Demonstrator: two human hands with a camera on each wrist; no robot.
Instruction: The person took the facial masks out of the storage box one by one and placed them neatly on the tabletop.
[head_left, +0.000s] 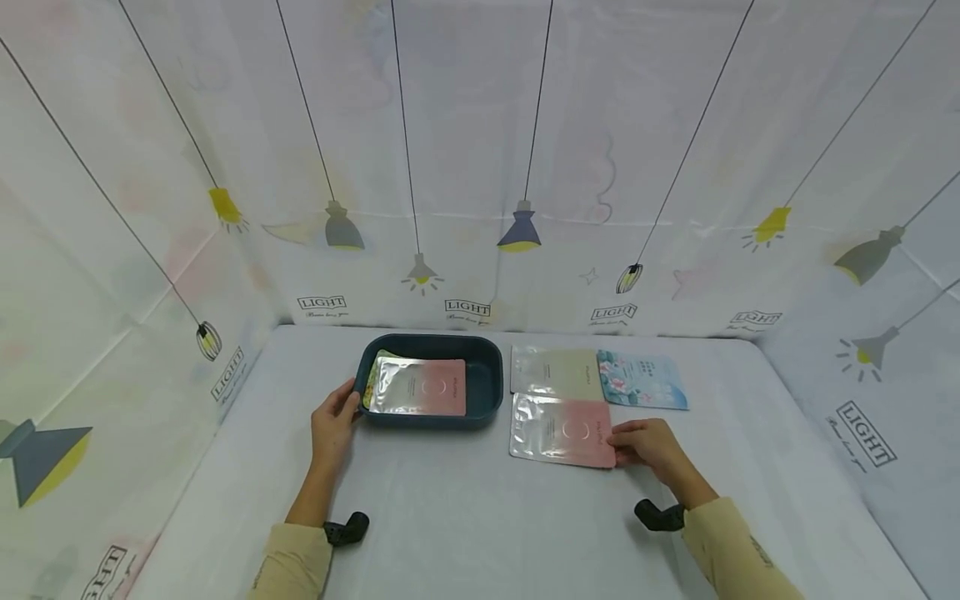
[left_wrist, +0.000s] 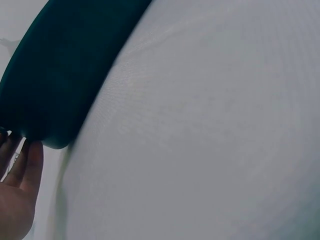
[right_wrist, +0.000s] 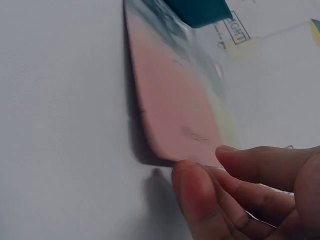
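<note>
A dark teal rectangular basin (head_left: 483, 417) stands left of centre on the white-covered table. Inside it lies a pink-and-silver foil packet (head_left: 431, 387) over a yellow-green one (head_left: 370, 385). At the basin's left end, the fairly straight fingers of my left hand (head_left: 333, 425) touch its outer wall. My right hand (head_left: 652, 446) pinches the right edge of another pink-and-silver foil packet (head_left: 562, 431) between thumb and fingers. In the right wrist view, this packet (right_wrist: 175, 95) slants away from the fingertips. Its far end reaches toward the basin (right_wrist: 200, 10).
Behind the pinched packet lie a pale green-and-silver packet (head_left: 558, 372) and, to its right, a blue flowered packet (head_left: 643, 381). The white cloth (head_left: 465, 517) covers the table. A printed lamp-pattern curtain (head_left: 465, 150) stands behind and at both sides.
</note>
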